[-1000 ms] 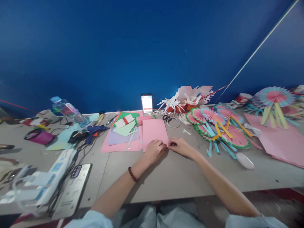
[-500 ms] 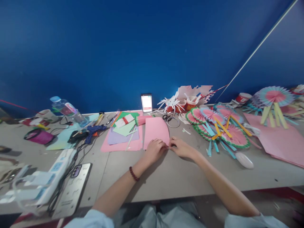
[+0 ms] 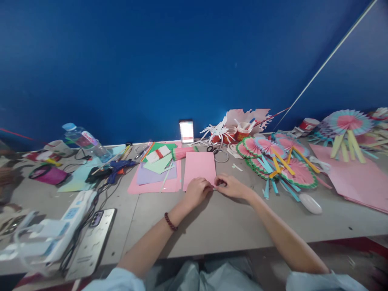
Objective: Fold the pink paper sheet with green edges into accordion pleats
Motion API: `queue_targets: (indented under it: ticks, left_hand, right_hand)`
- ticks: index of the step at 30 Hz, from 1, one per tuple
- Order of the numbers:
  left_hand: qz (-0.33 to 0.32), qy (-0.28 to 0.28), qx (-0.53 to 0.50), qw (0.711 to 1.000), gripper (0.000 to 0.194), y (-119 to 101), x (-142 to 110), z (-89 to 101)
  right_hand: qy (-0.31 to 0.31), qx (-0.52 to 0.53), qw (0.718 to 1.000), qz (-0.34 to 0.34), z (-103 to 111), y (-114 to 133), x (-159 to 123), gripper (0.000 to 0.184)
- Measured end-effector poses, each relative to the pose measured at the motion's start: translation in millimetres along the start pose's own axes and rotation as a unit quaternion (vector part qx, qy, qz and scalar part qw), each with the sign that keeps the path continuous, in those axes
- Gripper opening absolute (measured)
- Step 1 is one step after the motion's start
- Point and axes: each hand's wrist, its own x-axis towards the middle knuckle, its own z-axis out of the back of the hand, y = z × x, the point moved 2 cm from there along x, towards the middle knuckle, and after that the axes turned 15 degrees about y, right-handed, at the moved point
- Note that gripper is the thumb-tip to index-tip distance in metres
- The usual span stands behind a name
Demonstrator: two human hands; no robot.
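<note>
**Pinching a pink sheet at its near right corner**

Has the pink sheet resting on the grey worktop, upright in outline, with both hands at its near edge. Has the left hand over that edge, with the grip closed on the paper toward the corner. Has the right hand just beside, with thumb and fingertips drawn together, also closed on the corner of the sheet. Cannot make out the shape of the paper between the fingertips, too small to tell. Wears a beaded bracelet on the wrist nearer than the sheet.

Shows, just left of the sheet, a lilac sheet under pale green paper and a white packet with a red band. Shows, farther left of it, a blue glue gun and a bottle; to its near left, a power strip and a silver phone. Shows, beyond the sheet, a lit screen; beyond it to the right, red cups; well to its right, pleated fans and a white oval object.
</note>
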Motion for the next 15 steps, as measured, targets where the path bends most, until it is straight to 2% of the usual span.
queue_targets:
  ticks: [4,15]
  left_hand:
    - [0.000,0.000,0.010,1.000,0.010,1.5,0.7,-1.7]
    - [0.001,-0.001,-0.010,1.000,0.012,2.4,0.2,-3.8]
  right_hand:
    - [-0.001,0.009,1.000,0.029,-4.9,5.2,0.9,0.011]
    - [-0.012,-0.006,1.000,0.008,-12.2,-2.8,6.0,0.015]
